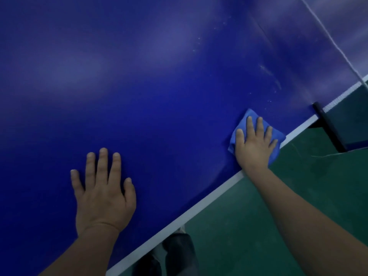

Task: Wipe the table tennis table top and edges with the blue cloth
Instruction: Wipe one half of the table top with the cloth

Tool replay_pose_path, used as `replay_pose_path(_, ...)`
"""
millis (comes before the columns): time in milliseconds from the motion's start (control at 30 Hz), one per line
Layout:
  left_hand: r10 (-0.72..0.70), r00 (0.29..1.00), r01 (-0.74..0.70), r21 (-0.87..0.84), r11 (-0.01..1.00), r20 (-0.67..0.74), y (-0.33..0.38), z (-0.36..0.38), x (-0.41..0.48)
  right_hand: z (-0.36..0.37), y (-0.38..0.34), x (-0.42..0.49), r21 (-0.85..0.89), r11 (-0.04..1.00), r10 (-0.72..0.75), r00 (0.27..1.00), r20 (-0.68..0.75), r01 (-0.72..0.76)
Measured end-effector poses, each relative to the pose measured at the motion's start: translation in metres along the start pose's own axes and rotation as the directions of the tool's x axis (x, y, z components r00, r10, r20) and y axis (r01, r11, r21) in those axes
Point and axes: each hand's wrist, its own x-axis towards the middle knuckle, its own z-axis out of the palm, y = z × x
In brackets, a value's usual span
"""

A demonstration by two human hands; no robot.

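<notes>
The dark blue table tennis table top [159, 86] fills most of the view, with its white edge line [199, 211] running diagonally from bottom centre to the right. My right hand [253, 143] presses flat on the folded blue cloth [277, 134], which lies on the top right beside the white edge. My left hand [103, 192] rests flat on the bare table top, fingers spread, holding nothing. Pale smudges and specks [268, 76] mark the surface beyond the cloth.
The net [338, 46] crosses the upper right, held by a black post clamp [328, 127] at the table edge just past the cloth. Green floor [288, 216] lies to the right of the table. My legs [173, 253] show below the edge.
</notes>
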Motion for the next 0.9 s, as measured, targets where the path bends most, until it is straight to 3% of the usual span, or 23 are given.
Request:
replay_pose_path(133,-0.003,1.0,0.003,0.01,1.0,0.008,0.002,-0.001,0.001,0.012,-0.095,-0.017,-0.004,0.97,-0.241,0.97,0.038,0.242)
replay_pose_path(233,-0.003,1.0,0.003,0.033,0.999,0.006,0.002,0.001,0.002,0.018,-0.18,-0.005,0.011,0.892,-0.451,0.892,0.036,0.451)
replay_pose_path(400,0.014,1.0,-0.013,0.064,0.998,-0.018,0.002,0.004,-0.001,0.009,-0.29,0.062,0.061,0.781,-0.625,0.776,0.083,0.622)
replay_pose_path(500,0.017,1.0,-0.015,0.077,0.997,-0.024,0.003,0.003,-0.002,-0.003,-0.286,0.122,0.034,0.822,-0.569,0.817,0.093,0.569)
replay_pose_path(600,0.006,1.0,-0.005,0.078,0.997,-0.018,0.004,0.0,-0.002,-0.017,-0.204,0.16,0.051,0.926,-0.378,0.923,0.073,0.375)
replay_pose_path(700,0.001,1.0,0.0,0.079,0.997,-0.014,0.006,-0.002,-0.001,-0.02,-0.096,0.136,0.081,0.973,-0.219,0.974,0.055,0.214)
replay_pose_path(800,-0.019,1.0,0.018,0.076,0.997,0.007,0.01,-0.006,-0.002,-0.011,-0.063,0.091,0.07,0.996,-0.055,0.998,0.015,0.054)
replay_pose_path(867,-0.037,0.999,0.036,0.073,0.997,0.017,0.014,-0.009,-0.002,-0.005,-0.094,0.071,0.078,0.993,-0.086,0.996,0.02,0.085)
replay_pose_path(900,-0.044,0.999,0.043,0.069,0.997,0.017,0.018,-0.01,-0.002,-0.002,-0.113,0.062,0.077,0.976,-0.205,0.978,0.037,0.202)
